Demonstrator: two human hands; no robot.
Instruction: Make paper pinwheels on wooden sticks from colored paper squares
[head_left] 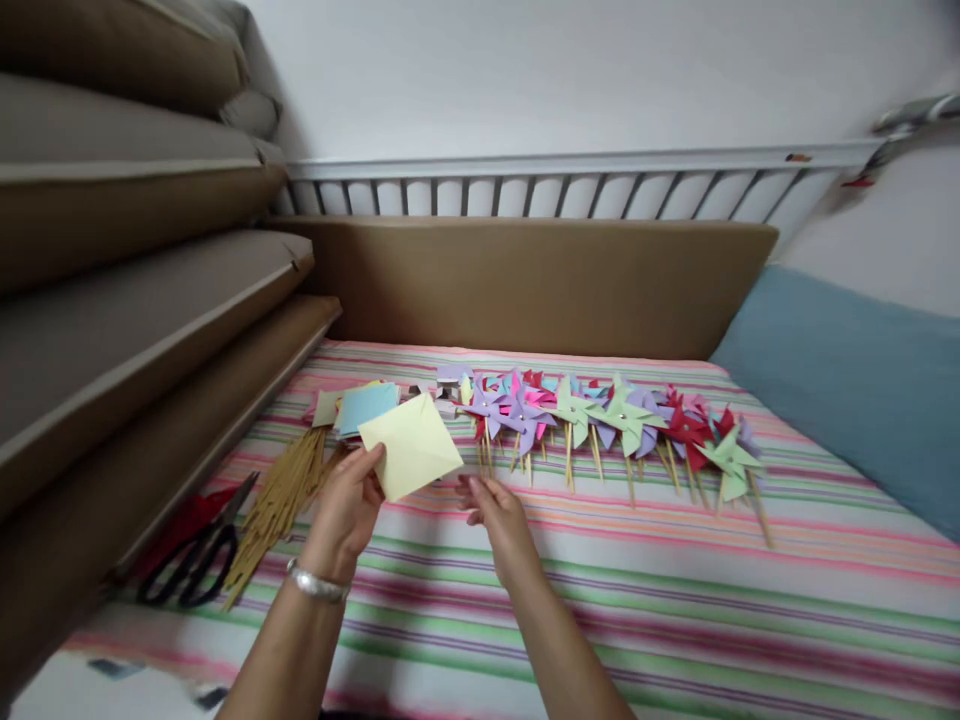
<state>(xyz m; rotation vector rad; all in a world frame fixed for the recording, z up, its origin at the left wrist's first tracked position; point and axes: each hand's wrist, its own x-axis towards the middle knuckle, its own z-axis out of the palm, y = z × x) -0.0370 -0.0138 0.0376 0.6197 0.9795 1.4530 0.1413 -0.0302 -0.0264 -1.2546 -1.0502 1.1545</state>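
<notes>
My left hand (356, 505) pinches a pale yellow square of paper (412, 447) at its lower left edge, above the striped cloth. Faint crease lines cross the sheet. My right hand (496, 515) is just off the paper's right corner, fingers loosely bent and apart, with nothing seen in them. Behind my left hand lies a stack of coloured paper squares (367, 408), blue on top. Many finished paper pinwheels (630, 415) on sticks lie in a row at the right, in purple, green, red and pink.
A bundle of thin wooden sticks (281, 495) lies at the left, beside black-handled scissors (199, 560) and something red (180, 525). Stacked padded boards (150, 310) rise on the left. A brown panel (525, 285) and white railing stand behind the striped cloth (675, 610).
</notes>
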